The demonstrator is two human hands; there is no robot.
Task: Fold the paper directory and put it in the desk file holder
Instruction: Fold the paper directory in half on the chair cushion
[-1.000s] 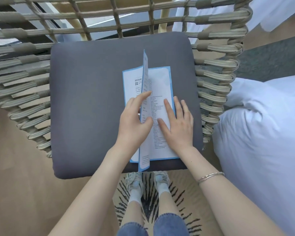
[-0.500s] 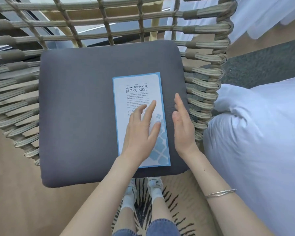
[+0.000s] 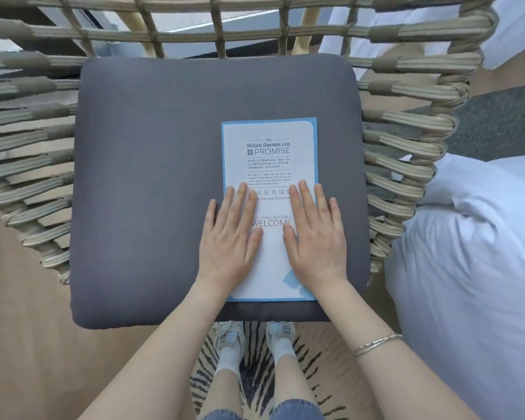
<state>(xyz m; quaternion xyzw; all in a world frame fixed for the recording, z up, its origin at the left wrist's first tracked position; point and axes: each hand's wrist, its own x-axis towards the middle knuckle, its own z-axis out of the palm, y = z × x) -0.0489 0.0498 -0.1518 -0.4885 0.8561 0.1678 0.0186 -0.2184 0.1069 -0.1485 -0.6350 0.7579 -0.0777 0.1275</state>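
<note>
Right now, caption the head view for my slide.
Both hands, left and right, press the folded paper directory flat on a grey chair cushion.

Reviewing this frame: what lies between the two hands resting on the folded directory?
In the head view, only a bare strip of the paper directory lies between the left hand and right hand, showing the printed word WELCOME; nothing else sits there.

The blue-bordered white paper directory (image 3: 269,165) lies folded flat, printed cover up.
</note>
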